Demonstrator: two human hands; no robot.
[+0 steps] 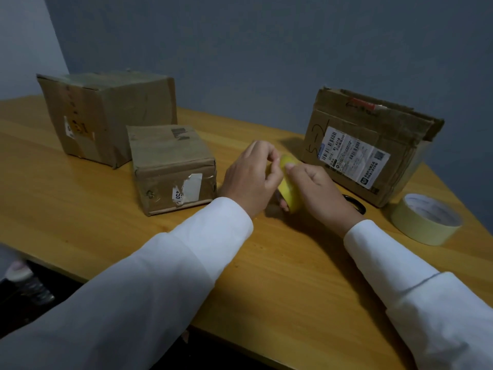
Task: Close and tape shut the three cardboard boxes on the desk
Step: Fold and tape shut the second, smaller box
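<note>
A large cardboard box (106, 116) is seen at about ten o'clock on the wooden worktop (80, 222), its top flaps folded down; a smaller box (173, 169) is set just in front of it and to its right, flaps likewise down, with a torn white label on its near face; whether fresh tape lies over either cannot be told. Near the centre a yellow tape roll (289, 190) is held on edge between both hands; the left hand (250, 177) is curled round its left side, thumb and fingers pinched at the upper rim; the right hand (317, 190) is wrapped over its right side, fingers bent onto the rim at twelve o'clock. White sleeves cover both arms. At two o'clock a third, flatter box (373, 145) is stood with a printed shipping label facing forward, its upper edge ragged; a dark ring-shaped object (356, 204) is partly hidden beside its base; at three o'clock a pale tape roll (426, 220) is laid flat.
</note>
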